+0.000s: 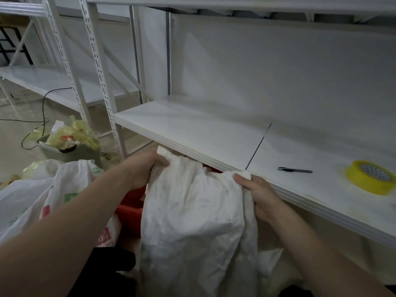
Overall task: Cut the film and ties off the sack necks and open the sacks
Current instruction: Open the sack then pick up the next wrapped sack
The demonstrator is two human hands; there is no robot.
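At the front edge of the white shelf (192,129), the left hand (147,168) and right hand (259,196) each grip one side of the white sack (192,221) at its mouth, fingers curled into the cloth, spreading it. No film or tie shows on this neck, so the cutting here looks done and only the opening is left. The cutter (294,169) lies idle on the shelf near a yellow tape roll (370,176). More sacks (42,196) slump to the left; I can't tell whether they are open.
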